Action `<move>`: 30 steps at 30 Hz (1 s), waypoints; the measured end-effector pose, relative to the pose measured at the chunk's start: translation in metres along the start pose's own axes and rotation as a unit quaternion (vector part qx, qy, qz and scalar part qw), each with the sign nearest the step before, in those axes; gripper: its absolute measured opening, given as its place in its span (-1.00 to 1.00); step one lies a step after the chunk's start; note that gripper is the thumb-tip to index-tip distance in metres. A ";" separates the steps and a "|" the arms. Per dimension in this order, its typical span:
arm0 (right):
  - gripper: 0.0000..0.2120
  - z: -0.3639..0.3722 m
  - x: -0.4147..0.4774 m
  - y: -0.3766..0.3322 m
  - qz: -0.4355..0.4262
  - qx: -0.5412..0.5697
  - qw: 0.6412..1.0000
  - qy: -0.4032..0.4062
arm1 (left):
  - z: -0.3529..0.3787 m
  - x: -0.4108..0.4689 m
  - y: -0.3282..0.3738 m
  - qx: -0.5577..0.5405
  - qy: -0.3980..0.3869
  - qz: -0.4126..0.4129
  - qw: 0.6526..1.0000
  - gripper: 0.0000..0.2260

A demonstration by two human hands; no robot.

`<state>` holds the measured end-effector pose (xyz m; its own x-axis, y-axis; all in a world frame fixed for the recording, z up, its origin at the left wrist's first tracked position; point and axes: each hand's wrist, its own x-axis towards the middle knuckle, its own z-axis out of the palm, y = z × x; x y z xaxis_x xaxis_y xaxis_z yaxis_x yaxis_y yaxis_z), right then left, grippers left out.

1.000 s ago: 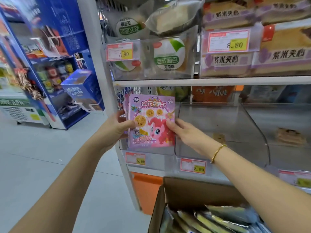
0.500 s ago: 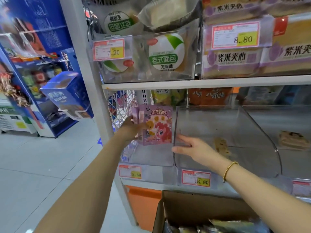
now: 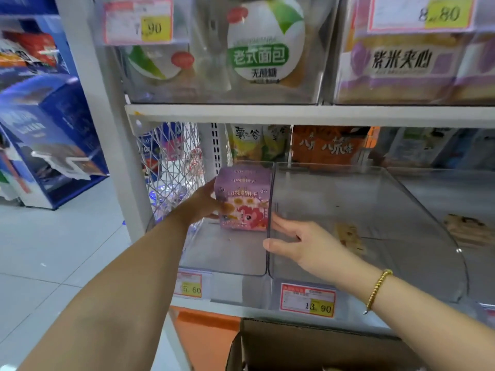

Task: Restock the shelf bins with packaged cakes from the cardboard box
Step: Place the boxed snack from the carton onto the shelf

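Two bins of the lower shelf are close to bare, so the restocking looks barely begun. The left hand (image 3: 199, 207) grips a small stack of pink and purple cartoon-printed cartons (image 3: 245, 207) by their left side. It holds them upright toward the back of the leftmost clear plastic bin (image 3: 225, 258), hard against that bin's right wall. Whether the stack already rests on the bin floor I cannot tell.

The right hand (image 3: 302, 245), with a gold bead bracelet (image 3: 377, 287) on its wrist, holds nothing. Its fingers lie straight and together inside the middle clear bin (image 3: 321, 188), at that bin's left wall and just beside the cartons.

Only one flat brown cake packet (image 3: 349, 236) lies in the middle bin, near its centre. Another dark-flecked cake packet (image 3: 467, 230) sits alone in the bin to the right (image 3: 442, 188).

The brown cardboard box (image 3: 294, 344) stands open below the shelf's front edge, but its contents hardly show from here. By my judgement nearly all the filling is left to do. The cakes have yet to go from the box into the two sparse bins.
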<state>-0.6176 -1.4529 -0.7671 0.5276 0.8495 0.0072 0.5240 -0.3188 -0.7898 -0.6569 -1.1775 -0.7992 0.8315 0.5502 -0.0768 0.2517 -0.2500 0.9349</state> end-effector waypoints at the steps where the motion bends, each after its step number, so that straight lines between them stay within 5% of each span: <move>1: -0.33 -0.001 -0.001 -0.001 0.003 0.001 1.000 -0.003 | 0.003 0.002 0.003 0.027 0.043 -0.001 0.999 -0.26; 4: -0.34 -0.002 -0.003 -0.004 0.010 -0.003 1.000 -0.010 | 0.011 0.007 0.006 0.056 0.107 -0.029 0.992 -0.36; 10: -0.36 0.000 -0.002 -0.013 0.046 0.027 0.998 -0.022 | 0.012 -0.002 0.000 -0.006 0.118 -0.077 0.990 -0.48; 14: -0.34 0.000 -0.014 -0.027 0.059 0.035 0.998 -0.015 | 0.012 -0.029 0.020 0.161 0.144 -0.084 0.973 -0.44; 17: -0.32 0.000 -0.036 -0.035 0.055 0.018 0.998 0.018 | 0.035 -0.098 0.040 0.249 0.189 0.017 0.950 -0.51; 20: -0.62 -0.011 -0.068 -0.035 0.029 0.028 0.996 0.075 | 0.075 -0.187 0.049 0.213 0.193 0.152 0.946 -0.80; 22: -0.91 -0.023 -0.098 -0.031 0.003 0.009 0.993 0.120 | 0.098 -0.231 0.050 0.203 0.176 0.192 0.944 -0.86; 25: -0.73 -0.042 -0.151 -0.019 0.002 -0.026 0.991 0.132 | 0.126 -0.277 0.052 0.178 0.104 0.217 0.954 -0.76; 30: -0.85 -0.073 -0.238 0.026 0.093 -0.062 0.992 0.054 | 0.180 -0.321 0.044 0.221 -0.046 0.129 0.966 -0.78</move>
<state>-0.6810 -1.6939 -0.7445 0.6884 0.7228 -0.0611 0.4850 -0.5212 -0.7022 -0.8234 -1.5082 -0.7960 0.9304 0.3554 0.0894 0.1998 -0.6963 0.6893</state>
